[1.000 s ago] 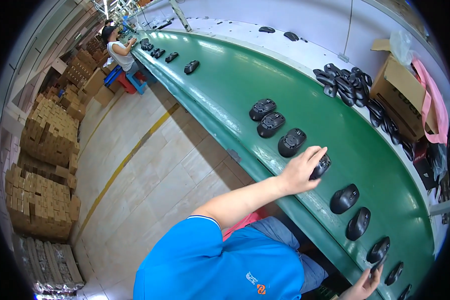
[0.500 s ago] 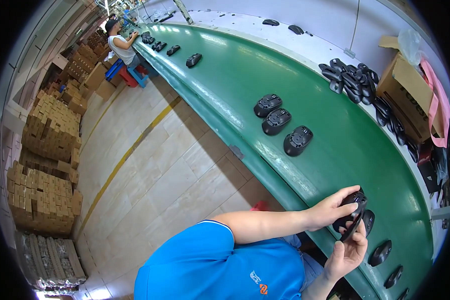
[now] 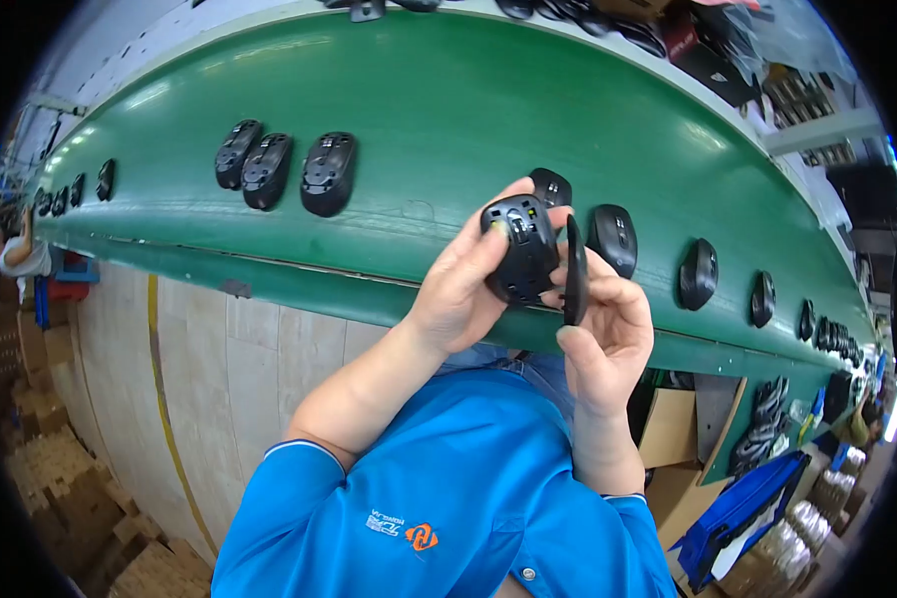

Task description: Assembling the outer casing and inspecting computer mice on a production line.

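At the green belt (image 3: 419,100) — open mouse body (image 3: 524,269) clasped by left hand (image 3: 461,287), black shell (image 3: 574,274) held by right hand (image 3: 613,334) — fitting seemingly underway, careful alignment called for

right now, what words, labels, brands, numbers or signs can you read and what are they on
Shirt: orange emblem with small white lettering beside it; wording not copied here.
Dark box: pale mark, too small to read.
Held mouse: no readable text.
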The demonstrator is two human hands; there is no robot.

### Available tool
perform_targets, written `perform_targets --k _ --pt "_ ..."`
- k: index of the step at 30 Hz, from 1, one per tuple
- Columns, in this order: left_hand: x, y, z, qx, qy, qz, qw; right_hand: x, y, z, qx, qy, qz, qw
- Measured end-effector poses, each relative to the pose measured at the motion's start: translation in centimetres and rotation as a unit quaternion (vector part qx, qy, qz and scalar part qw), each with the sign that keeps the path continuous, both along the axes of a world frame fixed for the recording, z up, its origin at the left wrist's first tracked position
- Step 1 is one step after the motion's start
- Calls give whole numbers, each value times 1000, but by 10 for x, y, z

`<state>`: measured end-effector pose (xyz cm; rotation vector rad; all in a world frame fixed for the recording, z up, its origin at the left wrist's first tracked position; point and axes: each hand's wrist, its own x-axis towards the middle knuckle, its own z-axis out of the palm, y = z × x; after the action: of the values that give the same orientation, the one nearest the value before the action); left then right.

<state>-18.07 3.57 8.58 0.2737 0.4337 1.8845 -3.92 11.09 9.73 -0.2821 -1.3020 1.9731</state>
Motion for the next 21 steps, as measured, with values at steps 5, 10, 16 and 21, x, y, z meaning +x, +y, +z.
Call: perform_targets --k 5,10,16,21 --pt "8 5 -12 15 17 13 1000 0 -4 8 138 -119 -118 976" --pt "13 2 -6 -17 79 25 996 -9 -4 14 340 -199 -149 907" --pt "11 -1 -8 9 124 48 991 -12 -7 14 397 -237 -147 875" --pt "11 -3 -7 -9 164 72 984 -15 -7 15 382 -242 -136 882"
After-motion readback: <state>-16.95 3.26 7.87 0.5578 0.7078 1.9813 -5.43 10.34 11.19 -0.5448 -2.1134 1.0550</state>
